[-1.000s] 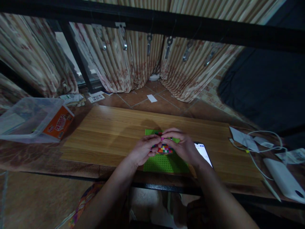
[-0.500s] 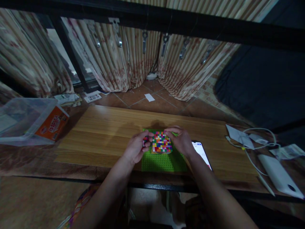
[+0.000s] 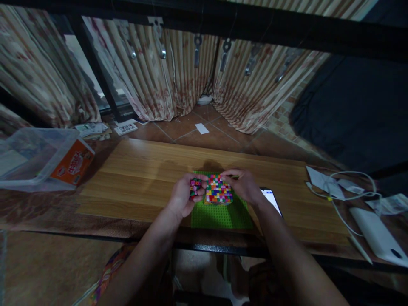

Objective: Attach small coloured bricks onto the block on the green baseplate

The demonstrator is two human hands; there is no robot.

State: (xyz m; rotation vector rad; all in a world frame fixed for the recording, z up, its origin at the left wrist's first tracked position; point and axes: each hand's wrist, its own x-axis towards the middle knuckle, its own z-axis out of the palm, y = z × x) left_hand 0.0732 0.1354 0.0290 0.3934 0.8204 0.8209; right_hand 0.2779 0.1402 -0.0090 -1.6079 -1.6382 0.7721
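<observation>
A block of many-coloured toy bricks (image 3: 219,192) stands on a green studded baseplate (image 3: 219,217) near the front edge of the wooden board. Cupped at the left side of this block, my left hand (image 3: 186,193) holds several small loose bricks (image 3: 195,187), mostly pink and dark, in its curled fingers. Its thumb and fingertips come close to the block's left edge. My right hand (image 3: 244,185) reaches over the far right corner of the block, thumb and forefinger pinched together at its top. Whatever lies between those fingertips is too small to make out.
A phone (image 3: 270,200) with a lit screen lies right of my right wrist. White cables (image 3: 357,174) and a white power bank (image 3: 378,236) lie further right. On the left stands a clear plastic box (image 3: 38,157) with an orange label. Papers (image 3: 126,127) lie behind the wooden board (image 3: 143,165).
My left hand has turned a little, so more of the loose bricks in it show. My right hand stays pinched at the block's far right corner. The view has shifted slightly.
</observation>
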